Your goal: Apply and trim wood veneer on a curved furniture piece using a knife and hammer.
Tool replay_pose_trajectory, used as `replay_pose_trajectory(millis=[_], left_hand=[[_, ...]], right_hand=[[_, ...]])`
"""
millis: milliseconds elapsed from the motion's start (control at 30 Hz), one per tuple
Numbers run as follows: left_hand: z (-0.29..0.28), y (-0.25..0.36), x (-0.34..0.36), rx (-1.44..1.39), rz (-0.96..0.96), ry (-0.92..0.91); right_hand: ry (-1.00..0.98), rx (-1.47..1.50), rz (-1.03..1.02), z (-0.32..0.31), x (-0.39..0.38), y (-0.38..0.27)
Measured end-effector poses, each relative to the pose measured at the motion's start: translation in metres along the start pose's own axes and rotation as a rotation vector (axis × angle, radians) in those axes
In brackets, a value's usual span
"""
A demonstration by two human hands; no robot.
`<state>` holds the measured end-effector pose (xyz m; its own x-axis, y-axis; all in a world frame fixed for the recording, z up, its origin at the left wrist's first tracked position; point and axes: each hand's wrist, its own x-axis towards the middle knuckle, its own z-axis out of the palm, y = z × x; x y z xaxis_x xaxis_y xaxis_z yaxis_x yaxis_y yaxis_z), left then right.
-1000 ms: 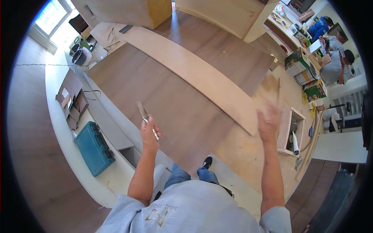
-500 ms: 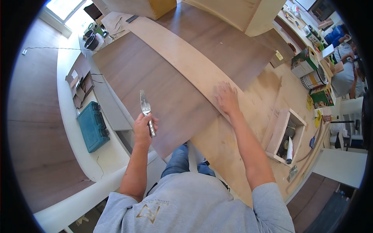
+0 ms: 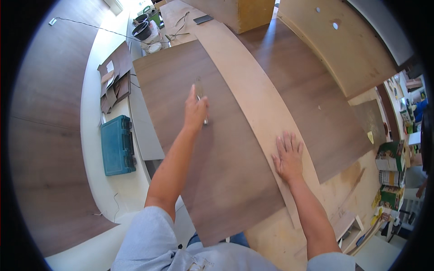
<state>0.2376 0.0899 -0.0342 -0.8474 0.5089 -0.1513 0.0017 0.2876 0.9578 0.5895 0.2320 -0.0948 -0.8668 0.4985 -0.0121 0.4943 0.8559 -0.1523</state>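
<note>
My left hand [image 3: 195, 110] is closed round the handle of a putty knife [image 3: 199, 86], its metal blade pointing away from me and partly blurred. It is over the brown wood-grain sheet [image 3: 226, 171]; whether the blade touches the sheet I cannot tell. A long pale plywood strip [image 3: 253, 95] runs from far left to near right across the brown surface. On its near part my right hand [image 3: 289, 158] lies flat with fingers spread. Beyond the strip more brown wood-grain sheet [image 3: 307, 108] shows.
A teal tool case [image 3: 116, 145] and brown offcuts [image 3: 118, 86] lie on the white ledge at left. Black buckets [image 3: 142, 30] stand far left. A dark flat block [image 3: 203, 19] rests on the strip's far end. Boxes [image 3: 389, 156] and an open wooden box [image 3: 351, 232] are at right.
The left hand with the putty knife has moved forward and right over the brown sheet. The right hand still lies on the plywood strip. My view has shifted forward and turned.
</note>
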Motion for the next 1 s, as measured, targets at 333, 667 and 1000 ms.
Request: replay_pose_trajectory(millis=[333, 667, 1000], left_hand=[[0.036, -0.065, 0.33, 0.688, 0.129, 0.125], [0.041, -0.017, 0.316, -0.048, -0.062, 0.145], [0.03, -0.025, 0.349, 0.357, 0.02, 0.189]], right_hand=[[-0.095, 0.029, 0.03, -0.006, 0.014, 0.009], [-0.092, 0.019, 0.027, -0.004, 0.015, 0.012], [-0.085, 0.019, 0.016, -0.003, 0.017, 0.008]])
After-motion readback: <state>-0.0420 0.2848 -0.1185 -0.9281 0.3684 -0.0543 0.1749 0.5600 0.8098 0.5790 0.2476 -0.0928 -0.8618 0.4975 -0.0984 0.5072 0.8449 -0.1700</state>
